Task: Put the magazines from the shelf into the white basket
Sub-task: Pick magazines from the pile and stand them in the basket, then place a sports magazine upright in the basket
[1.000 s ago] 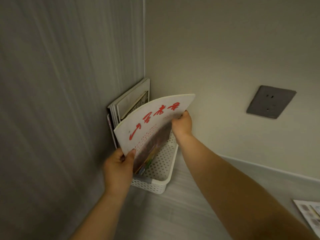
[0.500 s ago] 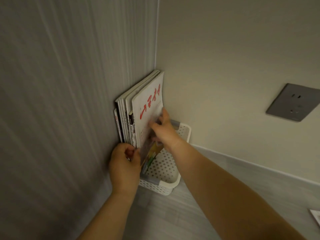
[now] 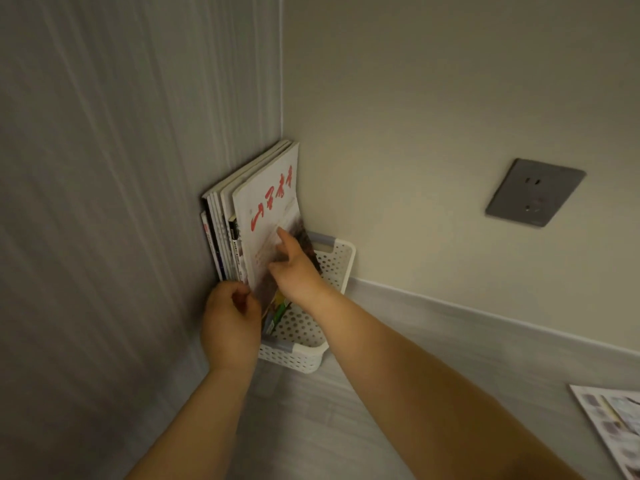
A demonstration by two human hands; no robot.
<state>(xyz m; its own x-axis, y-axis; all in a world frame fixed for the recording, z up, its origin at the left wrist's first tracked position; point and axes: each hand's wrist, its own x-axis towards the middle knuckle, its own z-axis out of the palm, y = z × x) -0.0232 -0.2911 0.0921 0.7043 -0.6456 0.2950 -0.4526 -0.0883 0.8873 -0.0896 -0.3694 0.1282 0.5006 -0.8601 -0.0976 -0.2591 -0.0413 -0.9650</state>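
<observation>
The light, floppy magazines (image 3: pixel 263 209) are best held at the spines, where the left hand (image 3: pixel 230 327) seemingly pinches them while the right hand (image 3: pixel 296 271) presses straight-fingered on the front one.

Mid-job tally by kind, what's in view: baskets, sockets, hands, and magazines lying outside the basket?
White basket: 1
Wall socket: 1
Hands: 2, left hand and right hand
Loose magazine outside the basket: 1
Total: 5
The standing stack in the basket is left out: overlapping spines, count unclear.
</observation>
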